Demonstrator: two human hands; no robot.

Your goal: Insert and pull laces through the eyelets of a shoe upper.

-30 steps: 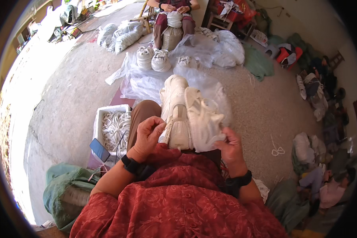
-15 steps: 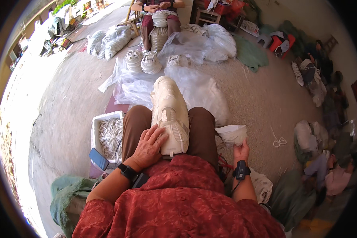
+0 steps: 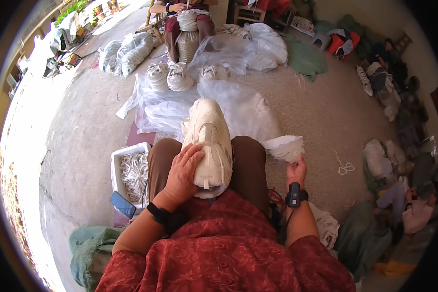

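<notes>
Between my knees lies a cream shoe upper [image 3: 210, 136] with mesh panels, its toe pointing away and the heel's pull tab toward me. What it rests on is mostly hidden; a pale layer shows under the heel. My left hand [image 3: 182, 170] lies over its left side near the heel, fingers stretched out on the surface. Out to the right, my right hand [image 3: 297, 169] grips the near end of a loose white shoe upper [image 3: 284, 148], held beside my right knee. Exactly how the fingertips pinch it is hard to see.
A white foam box of white laces [image 3: 134, 173] stands by my left knee, a phone [image 3: 122, 204] at its corner. Plastic sheeting [image 3: 238, 104] and several white shoe uppers [image 3: 180, 77] lie ahead. Another person [image 3: 185, 24] sits beyond. A loose lace [image 3: 345, 168] lies right.
The upper on my lap has shifted slightly toward me, with its toe lower in view. My left hand has moved up and left a little; my right hand still holds the white upper.
</notes>
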